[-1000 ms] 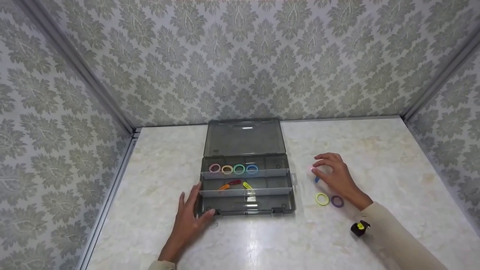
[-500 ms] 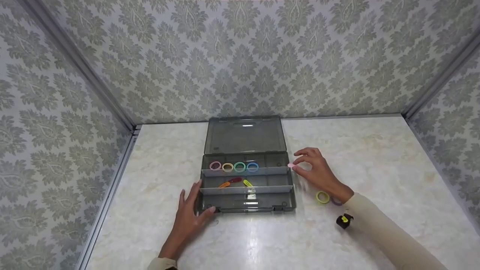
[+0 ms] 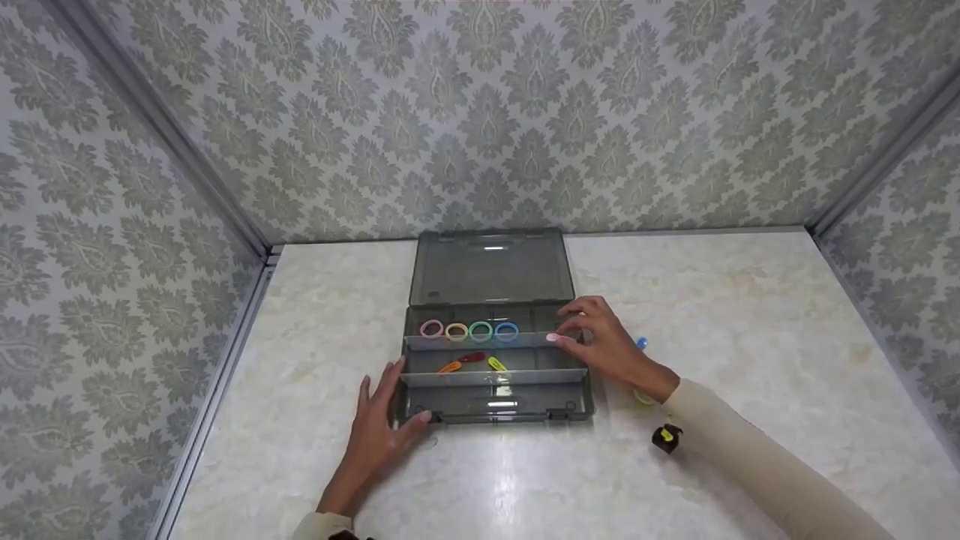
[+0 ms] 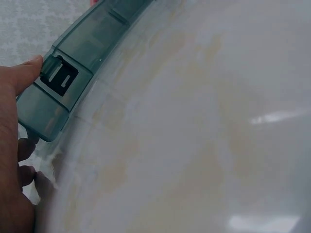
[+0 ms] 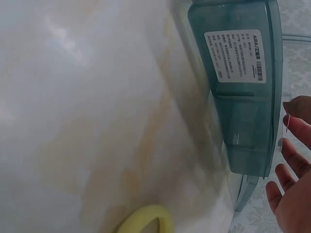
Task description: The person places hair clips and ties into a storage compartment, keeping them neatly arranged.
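Smoky grey on the box [image 3: 491, 271] at centre; pink, peach-yellow, green, blue on its rings [image 3: 470, 331]; orange, dark red, yellow on the clips [image 3: 472, 357] below; pale pink on the held piece [image 3: 553, 337]; marbled cream on the bench [image 3: 330, 296]; grey-green damask on wallpaper [image 3: 487, 127] at top.

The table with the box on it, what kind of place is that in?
Probably a small booth for tabletop work: patterned walls rise on three sides of the marble-look table, and grey metal strips line the wall corners.
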Motion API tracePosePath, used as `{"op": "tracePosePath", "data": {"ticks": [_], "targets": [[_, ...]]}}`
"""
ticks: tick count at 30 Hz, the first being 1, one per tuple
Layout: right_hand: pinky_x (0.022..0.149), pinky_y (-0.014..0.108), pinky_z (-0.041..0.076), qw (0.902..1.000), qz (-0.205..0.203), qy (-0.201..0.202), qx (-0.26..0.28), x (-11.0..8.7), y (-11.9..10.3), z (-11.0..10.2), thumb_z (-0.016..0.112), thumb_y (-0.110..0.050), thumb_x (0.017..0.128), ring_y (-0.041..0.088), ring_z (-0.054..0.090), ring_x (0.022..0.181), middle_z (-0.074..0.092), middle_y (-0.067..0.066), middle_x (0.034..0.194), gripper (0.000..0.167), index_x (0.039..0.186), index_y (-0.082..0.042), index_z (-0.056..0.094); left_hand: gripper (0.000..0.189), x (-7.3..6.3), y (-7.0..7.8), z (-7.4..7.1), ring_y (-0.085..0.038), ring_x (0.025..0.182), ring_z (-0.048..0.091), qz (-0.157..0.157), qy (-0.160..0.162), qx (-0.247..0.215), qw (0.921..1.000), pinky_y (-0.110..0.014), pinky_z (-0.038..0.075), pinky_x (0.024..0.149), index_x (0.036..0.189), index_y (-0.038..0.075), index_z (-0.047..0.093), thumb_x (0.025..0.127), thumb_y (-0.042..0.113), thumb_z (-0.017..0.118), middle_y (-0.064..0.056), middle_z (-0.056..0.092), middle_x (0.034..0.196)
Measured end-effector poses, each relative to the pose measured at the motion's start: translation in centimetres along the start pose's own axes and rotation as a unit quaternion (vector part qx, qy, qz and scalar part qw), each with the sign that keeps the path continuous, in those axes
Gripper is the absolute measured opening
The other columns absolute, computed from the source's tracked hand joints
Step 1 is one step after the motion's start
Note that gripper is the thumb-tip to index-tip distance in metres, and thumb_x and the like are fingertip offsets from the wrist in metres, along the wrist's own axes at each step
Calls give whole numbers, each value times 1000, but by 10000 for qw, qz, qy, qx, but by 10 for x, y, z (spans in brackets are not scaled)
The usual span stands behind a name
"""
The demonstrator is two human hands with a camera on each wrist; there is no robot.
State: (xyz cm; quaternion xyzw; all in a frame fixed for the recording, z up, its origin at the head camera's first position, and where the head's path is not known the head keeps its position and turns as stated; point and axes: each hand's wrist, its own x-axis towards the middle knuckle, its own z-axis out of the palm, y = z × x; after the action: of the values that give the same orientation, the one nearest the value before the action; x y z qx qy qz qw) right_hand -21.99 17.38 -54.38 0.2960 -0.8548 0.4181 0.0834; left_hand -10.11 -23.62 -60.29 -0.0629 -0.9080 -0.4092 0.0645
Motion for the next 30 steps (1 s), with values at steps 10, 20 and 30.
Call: {"op": "tracePosePath", "data": {"ticks": [10, 20, 30], "targets": [[111, 69, 36, 9984, -401, -207, -336, 10, -8, 13, 87, -14, 97, 42, 53, 129, 71, 17, 131, 7, 97, -8, 84, 97, -1, 3, 0, -41, 166, 29, -15, 18, 77, 10000, -64, 1, 135, 175, 19, 33, 97, 49, 81, -18, 35, 177], [113, 72, 38, 9940, -504, -543, -806, 17, -18, 25, 88, -18, 97, 42, 53, 132, 71, 18, 130, 12, 94, -6, 84, 100, -1, 2, 1, -38, 166, 29, -64, -15, -8, 10000, -62, -1, 136, 175, 18, 33, 95, 49, 84, -15, 36, 177], [119, 72, 31, 9869, -90, -1176, -1099, 26, -29, 32, 88, -27, 97, 43, 48, 143, 70, 16, 137, 21, 91, -7, 86, 97, -3, 0, 0, -48, 166, 23, -20, 35, -36, 10000, -73, 7, 132, 175, 20, 34, 96, 50, 83, -17, 35, 178]]}}
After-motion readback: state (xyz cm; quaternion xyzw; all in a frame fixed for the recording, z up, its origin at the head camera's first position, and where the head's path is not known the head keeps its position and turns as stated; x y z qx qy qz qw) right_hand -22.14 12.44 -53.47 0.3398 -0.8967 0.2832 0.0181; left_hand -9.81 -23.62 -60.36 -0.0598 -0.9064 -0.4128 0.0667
